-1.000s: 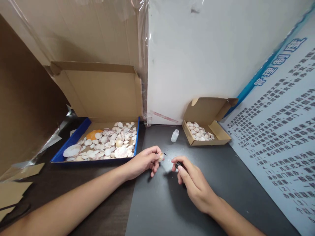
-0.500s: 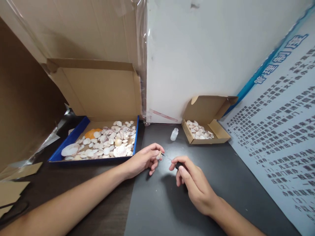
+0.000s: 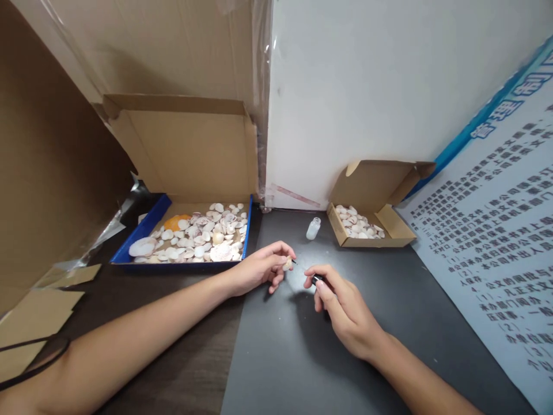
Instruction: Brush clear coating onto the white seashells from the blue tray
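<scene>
My left hand (image 3: pixel 268 266) pinches a small pale shell (image 3: pixel 287 264) between thumb and fingertips, above the dark table. Facing it, my right hand (image 3: pixel 339 302) grips a black-capped brush (image 3: pixel 318 279) with its dark tip close to the shell; the thin stem is hard to see, and I cannot tell whether the tip touches. Beyond both hands stands a small uncapped glass bottle (image 3: pixel 313 229) of whitish liquid.
At the left, a blue-sided cardboard box (image 3: pixel 181 266) with its lid up holds many loose shells (image 3: pixel 199 236). A smaller open cardboard box (image 3: pixel 375 243) of shells stands at the back right. Cardboard pieces (image 3: pixel 38 314) lie at far left; a printed poster (image 3: pixel 488 253) borders the right.
The whole view has shifted, with boxes and bottle now further right and slightly higher. Both hands keep their grips, and the brush stays near the shell.
</scene>
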Motion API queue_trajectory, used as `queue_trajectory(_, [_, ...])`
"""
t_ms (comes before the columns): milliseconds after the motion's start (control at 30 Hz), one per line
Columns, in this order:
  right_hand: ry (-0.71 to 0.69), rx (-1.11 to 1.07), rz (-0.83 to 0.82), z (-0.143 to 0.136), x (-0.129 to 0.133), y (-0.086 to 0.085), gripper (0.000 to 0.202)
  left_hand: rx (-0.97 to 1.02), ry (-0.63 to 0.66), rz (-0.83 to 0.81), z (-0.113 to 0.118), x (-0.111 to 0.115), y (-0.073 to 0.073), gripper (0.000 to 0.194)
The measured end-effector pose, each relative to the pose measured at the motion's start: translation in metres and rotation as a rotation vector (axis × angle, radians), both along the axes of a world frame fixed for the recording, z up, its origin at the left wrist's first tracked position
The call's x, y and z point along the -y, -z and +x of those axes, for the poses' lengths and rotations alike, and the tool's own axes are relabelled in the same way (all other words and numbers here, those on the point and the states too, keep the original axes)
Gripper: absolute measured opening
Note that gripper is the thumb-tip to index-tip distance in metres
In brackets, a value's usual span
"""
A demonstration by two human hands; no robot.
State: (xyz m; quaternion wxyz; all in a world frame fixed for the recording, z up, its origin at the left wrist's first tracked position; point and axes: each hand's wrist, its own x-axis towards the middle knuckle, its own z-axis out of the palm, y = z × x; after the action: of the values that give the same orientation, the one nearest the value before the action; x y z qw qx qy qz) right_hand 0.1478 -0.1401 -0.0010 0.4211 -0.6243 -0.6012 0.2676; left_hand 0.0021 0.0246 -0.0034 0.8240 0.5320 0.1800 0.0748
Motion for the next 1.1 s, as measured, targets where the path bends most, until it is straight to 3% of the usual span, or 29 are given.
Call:
queue_trajectory(133, [-0.009, 0.019, 0.099, -0.0021, 0.0018, -0.0024, 0.024, -0.009, -0.01, 0.012, -0.0006, 0.0009, -0.0015, 0.019])
queue_trajectory(333, [0.052, 0.108, -0.026, -0.0025, -0.0023, -0.0018, 0.025, -0.005, -0.011, 0.027, -0.0013, 0.0018, -0.0003, 0.019])
queue_trajectory(667, [-0.016, -0.08, 0.068, -0.0025, 0.0009, -0.0027, 0.026, -0.003, -0.038, -0.004, -0.0002, 0.0025, -0.0015, 0.019])
queue_trajectory(933, [0.056, 0.003, 0.006, -0.0015, -0.002, -0.0003, 0.026, -0.029, -0.023, -0.006, 0.0006, 0.0006, 0.0026, 0.018])
queue_trajectory(1100, [0.002, -0.04, 0.031, -0.001, -0.0026, -0.0017, 0.027, -0.029, -0.035, -0.004, 0.0006, 0.0002, 0.0033, 0.02])
